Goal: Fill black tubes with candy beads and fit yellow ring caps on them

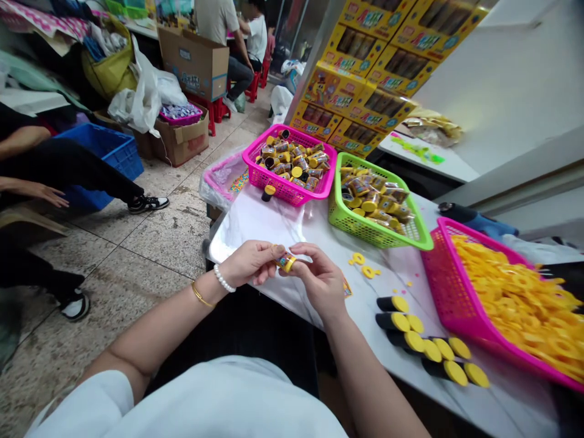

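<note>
Between my two hands, over the near edge of the white table, is a small cylinder with a yellow printed label (286,261). My left hand (253,260) pinches its left end between thumb and fingers. The fingers of my right hand (320,278) close on its right end, which they partly cover. To the right lie several black cylinders with yellow caps (399,321), on their sides in a cluster. Yellow plastic ring pieces (365,266) rest on the table just beyond my right hand. One more black-and-yellow cylinder (268,193) lies by the pink basket.
A pink basket (292,193) and a green basket (381,234) hold small wrapped cylinders. Another pink basket (449,310) at right is heaped with yellow plastic pieces. Yellow printed boxes (340,91) are stacked behind. A seated person's legs (86,167) and a blue crate (103,152) are at left.
</note>
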`<state>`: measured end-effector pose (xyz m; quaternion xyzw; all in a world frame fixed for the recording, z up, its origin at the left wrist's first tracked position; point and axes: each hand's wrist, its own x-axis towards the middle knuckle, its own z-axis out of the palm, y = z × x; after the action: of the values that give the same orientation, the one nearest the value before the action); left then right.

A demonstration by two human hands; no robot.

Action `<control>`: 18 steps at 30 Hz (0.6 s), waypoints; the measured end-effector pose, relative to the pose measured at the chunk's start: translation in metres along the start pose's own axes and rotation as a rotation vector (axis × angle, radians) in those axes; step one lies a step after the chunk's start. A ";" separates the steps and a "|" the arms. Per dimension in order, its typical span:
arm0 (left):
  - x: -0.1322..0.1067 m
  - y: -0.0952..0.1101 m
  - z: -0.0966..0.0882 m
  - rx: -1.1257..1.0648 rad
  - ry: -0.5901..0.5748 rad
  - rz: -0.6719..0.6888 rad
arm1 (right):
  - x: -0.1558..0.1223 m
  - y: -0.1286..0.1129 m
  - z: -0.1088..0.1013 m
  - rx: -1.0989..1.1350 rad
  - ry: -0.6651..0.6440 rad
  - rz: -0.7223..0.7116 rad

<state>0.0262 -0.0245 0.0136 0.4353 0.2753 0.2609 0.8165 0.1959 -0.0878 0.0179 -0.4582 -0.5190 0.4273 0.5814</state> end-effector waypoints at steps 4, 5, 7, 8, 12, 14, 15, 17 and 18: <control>0.002 0.001 0.001 -0.008 -0.021 -0.036 | -0.007 -0.002 0.003 -0.037 -0.032 -0.083; 0.003 0.002 0.001 -0.017 -0.025 -0.037 | -0.006 -0.002 0.003 -0.036 -0.023 -0.097; 0.004 0.002 0.001 -0.039 -0.016 -0.032 | 0.003 -0.004 -0.003 -0.053 0.003 -0.105; 0.004 0.002 0.001 -0.048 -0.008 -0.029 | 0.014 -0.007 -0.010 -0.087 0.044 -0.113; 0.004 0.001 0.001 -0.053 0.006 -0.020 | 0.076 -0.036 -0.061 -0.438 0.425 -0.337; 0.002 0.000 0.000 -0.050 0.006 -0.007 | 0.098 -0.049 -0.088 -0.693 0.462 -0.397; 0.001 0.000 -0.001 -0.050 0.009 0.003 | 0.100 -0.052 -0.099 -0.801 0.451 -0.373; -0.001 -0.001 -0.002 -0.045 0.019 0.026 | 0.088 -0.050 -0.110 -0.966 0.369 -0.289; -0.002 -0.001 -0.002 -0.037 0.023 0.037 | 0.074 -0.045 -0.111 -1.022 0.315 -0.246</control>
<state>0.0237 -0.0251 0.0122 0.4222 0.2718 0.2860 0.8161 0.3147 -0.0350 0.0728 -0.6767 -0.6167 -0.0241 0.4013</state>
